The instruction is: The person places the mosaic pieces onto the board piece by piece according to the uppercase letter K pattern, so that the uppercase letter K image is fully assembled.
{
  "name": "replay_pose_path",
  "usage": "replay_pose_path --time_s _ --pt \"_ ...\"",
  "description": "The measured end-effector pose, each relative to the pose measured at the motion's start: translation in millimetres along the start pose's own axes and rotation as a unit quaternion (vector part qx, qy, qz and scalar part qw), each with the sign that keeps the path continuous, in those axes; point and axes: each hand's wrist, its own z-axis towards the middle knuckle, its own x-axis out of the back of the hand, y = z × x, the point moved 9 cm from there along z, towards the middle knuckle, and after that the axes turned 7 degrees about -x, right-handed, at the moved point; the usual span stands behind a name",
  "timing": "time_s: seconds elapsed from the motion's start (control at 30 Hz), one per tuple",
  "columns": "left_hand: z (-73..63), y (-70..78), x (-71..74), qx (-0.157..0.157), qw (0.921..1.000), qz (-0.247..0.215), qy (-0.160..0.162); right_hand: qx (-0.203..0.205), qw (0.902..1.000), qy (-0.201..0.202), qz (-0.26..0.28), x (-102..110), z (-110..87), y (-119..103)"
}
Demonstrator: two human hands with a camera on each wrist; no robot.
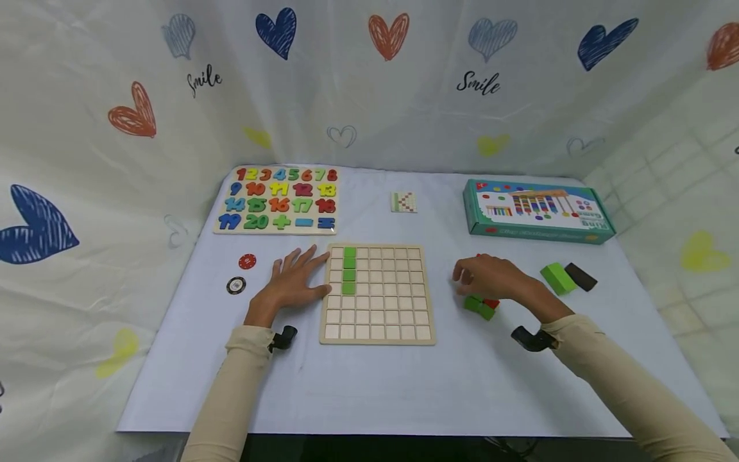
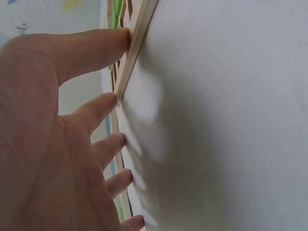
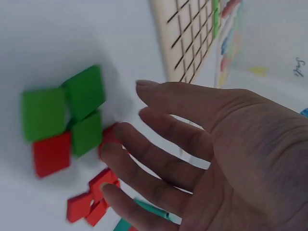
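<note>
A wooden grid board (image 1: 376, 317) lies in the middle of the table, with several green tiles (image 1: 349, 264) set in one column near its left side. My left hand (image 1: 293, 282) is spread flat beside it; in the left wrist view, the thumb and index fingertip touch the board's edge (image 2: 137, 38). To the right of the board, my right hand (image 1: 491, 276) hovers over loose green tiles (image 1: 479, 307) and red tiles (image 3: 52, 154). Its fingers are loosely bent and hold nothing in the right wrist view. In the head view this hand partly hides the pile.
A number puzzle board (image 1: 277, 200) stands back left, a small pattern card (image 1: 403, 202) back centre, a teal toy box (image 1: 539, 212) back right. Red (image 1: 247, 261) and black (image 1: 236, 285) round chips lie left. A green block (image 1: 557, 278) and a dark block (image 1: 580, 276) lie right.
</note>
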Motion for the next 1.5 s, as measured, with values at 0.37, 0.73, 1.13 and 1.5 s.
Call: replay_pose_path --time_s 0.37,0.73,1.13,1.5 --pt "0.5 -0.2 7.3 0.007 0.9999 0.009 0.007 -0.053 0.9977 -0.040 -0.014 -1.3 -9.0 38.8" --pt "2.8 -0.6 9.4 -0.001 0.9999 0.002 0.013 -0.065 0.9951 -0.064 -0.038 -0.3 1.4 30.5" --pt "-0.1 3.1 6.8 -0.008 0.9999 -0.002 0.008 -0.064 0.9961 -0.061 0.003 -8.0 -5.2 34.8" --pt "-2.9 2.3 1.3 0.001 1.0000 -0.003 0.006 -0.049 0.9984 -0.018 -0.024 -9.7 -9.1 32.4"
